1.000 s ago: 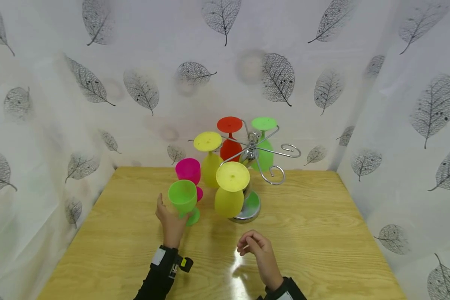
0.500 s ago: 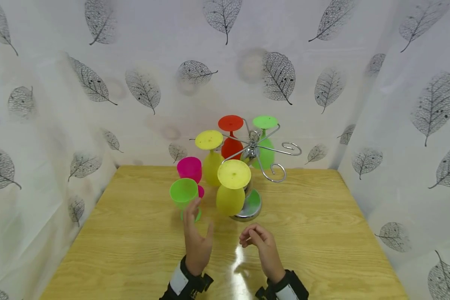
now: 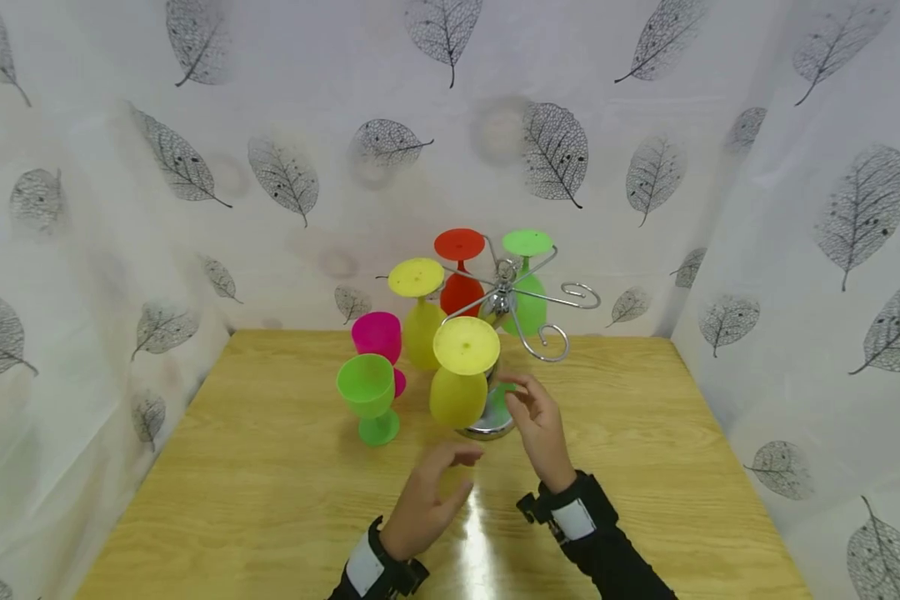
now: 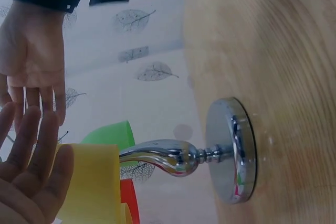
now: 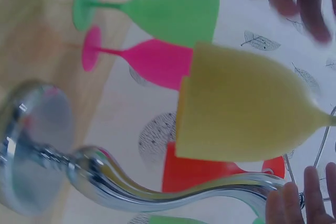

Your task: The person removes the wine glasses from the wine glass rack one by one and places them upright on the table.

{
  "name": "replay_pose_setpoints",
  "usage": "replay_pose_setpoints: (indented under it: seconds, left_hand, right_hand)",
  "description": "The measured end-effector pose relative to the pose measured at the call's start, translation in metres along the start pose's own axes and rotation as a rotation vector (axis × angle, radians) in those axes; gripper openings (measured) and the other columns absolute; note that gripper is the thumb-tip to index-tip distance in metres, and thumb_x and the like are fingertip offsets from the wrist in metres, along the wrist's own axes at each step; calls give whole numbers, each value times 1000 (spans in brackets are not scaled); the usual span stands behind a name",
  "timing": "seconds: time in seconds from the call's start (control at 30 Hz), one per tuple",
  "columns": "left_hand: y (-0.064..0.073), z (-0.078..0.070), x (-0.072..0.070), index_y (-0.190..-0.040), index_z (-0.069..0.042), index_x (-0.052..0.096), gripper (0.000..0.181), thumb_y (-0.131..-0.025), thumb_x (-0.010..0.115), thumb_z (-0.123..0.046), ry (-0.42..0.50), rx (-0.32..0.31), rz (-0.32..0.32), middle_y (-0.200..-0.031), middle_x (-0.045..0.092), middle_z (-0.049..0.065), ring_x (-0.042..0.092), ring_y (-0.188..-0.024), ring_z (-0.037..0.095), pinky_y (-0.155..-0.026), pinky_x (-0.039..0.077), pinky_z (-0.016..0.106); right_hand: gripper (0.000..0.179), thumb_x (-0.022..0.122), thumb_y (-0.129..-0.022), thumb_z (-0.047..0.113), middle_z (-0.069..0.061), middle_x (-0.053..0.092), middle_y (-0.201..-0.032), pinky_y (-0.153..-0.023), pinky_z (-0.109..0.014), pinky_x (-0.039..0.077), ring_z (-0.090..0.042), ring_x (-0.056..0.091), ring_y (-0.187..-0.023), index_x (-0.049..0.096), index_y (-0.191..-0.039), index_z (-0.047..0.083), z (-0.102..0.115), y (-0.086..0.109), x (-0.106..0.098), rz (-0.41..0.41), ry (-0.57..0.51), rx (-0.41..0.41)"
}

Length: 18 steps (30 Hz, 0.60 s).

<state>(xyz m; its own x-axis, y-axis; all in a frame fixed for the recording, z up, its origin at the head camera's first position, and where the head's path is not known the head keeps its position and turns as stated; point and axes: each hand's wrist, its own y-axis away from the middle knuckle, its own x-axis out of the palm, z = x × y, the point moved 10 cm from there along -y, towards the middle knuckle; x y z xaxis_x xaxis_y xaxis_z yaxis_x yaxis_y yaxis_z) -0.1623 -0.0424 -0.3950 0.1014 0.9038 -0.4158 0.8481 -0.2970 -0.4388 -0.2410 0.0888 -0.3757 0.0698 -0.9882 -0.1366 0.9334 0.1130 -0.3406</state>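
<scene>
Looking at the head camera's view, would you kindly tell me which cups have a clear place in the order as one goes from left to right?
Standing green cup → rear yellow cup → front yellow cup → upside-down green cup.

In front of you stretches a table (image 3: 645,417) with yellowish wood grain, glossy enough that you see a bright streak of light (image 3: 476,546) toward its near edge. Beyond the table's far edge you have a white sheet (image 3: 465,196) printed with grey, netted leaves, and it runs along the left and right edges too, turning at both far corners. Above the far edge, right of its middle, you find one dark leaf print (image 3: 557,152), its stem pointing down and rightward.
</scene>
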Motion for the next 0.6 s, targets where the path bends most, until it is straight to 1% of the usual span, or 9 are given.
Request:
replay_pose_setpoints:
  seconds: [0.1, 0.13, 0.17, 0.23, 0.3, 0.4, 0.5, 0.6]
  left_hand:
    - [3, 3, 7, -117, -6, 58, 25, -93, 56, -11, 3, -25, 81, -111, 65, 8, 61, -101, 20, -90, 52, 31]
    - [5, 4, 8, -116, -7, 59, 24, -93, 56, -12, 8, -39, 100, -110, 65, 8, 61, -101, 20, -90, 52, 30]
    - [6, 5, 9, -116, -8, 59, 23, -94, 55, -13, 6, -48, 113, -110, 65, 8, 61, -101, 19, -89, 52, 30]
    - [8, 5, 8, -115, -8, 59, 22, -94, 55, -12, -11, -36, 119, -108, 66, 7, 62, -99, 19, -88, 53, 30]
    - [9, 5, 5, -114, -10, 59, 21, -93, 55, -10, -37, -23, 108, -107, 66, 6, 62, -98, 18, -88, 53, 29]
    - [11, 7, -1, -113, -10, 59, 23, -91, 57, -6, -52, -33, 91, -108, 66, 5, 62, -98, 16, -87, 53, 29]
    - [13, 11, -6, -113, -8, 60, 24, -90, 57, -3, -47, -67, 88, -109, 66, 3, 62, -99, 15, -88, 53, 28]
    - [14, 14, -10, -113, -9, 60, 23, -90, 56, -3, -30, -100, 85, -109, 66, 2, 62, -100, 16, -89, 53, 30]
  right_hand:
    - [34, 54, -94, 10, -15, 55, -130, -106, -48, 41, -25, 50, -122, 52, -127, 2, 7, -21, 7, 35, 87, -36]
    - [37, 54, -94, 10, -17, 52, -133, -106, -52, 39, -30, 49, -123, 50, -130, 3, 7, -26, 11, 56, 116, -43]
    - [39, 55, -93, 9, -18, 51, -135, -107, -55, 37, -34, 48, -125, 49, -131, 3, 8, -31, 15, 76, 130, -50]
    - [43, 56, -92, 6, -21, 48, -136, -108, -58, 35, -39, 46, -126, 46, -133, 1, 7, -38, 23, 120, 143, -65]
    - [44, 57, -90, 2, -22, 50, -135, -108, -58, 34, -40, 46, -126, 47, -132, -1, 6, -42, 29, 147, 153, -80]
    - [42, 57, -89, 0, -21, 54, -132, -109, -55, 34, -37, 46, -128, 50, -129, -2, 7, -46, 38, 187, 141, -101]
    - [38, 57, -90, 1, -21, 56, -130, -109, -53, 36, -35, 48, -126, 52, -127, -2, 9, -47, 45, 218, 118, -116]
    - [36, 56, -90, 2, -22, 56, -129, -108, -52, 37, -35, 48, -125, 53, -126, -4, 11, -48, 50, 235, 92, -122]
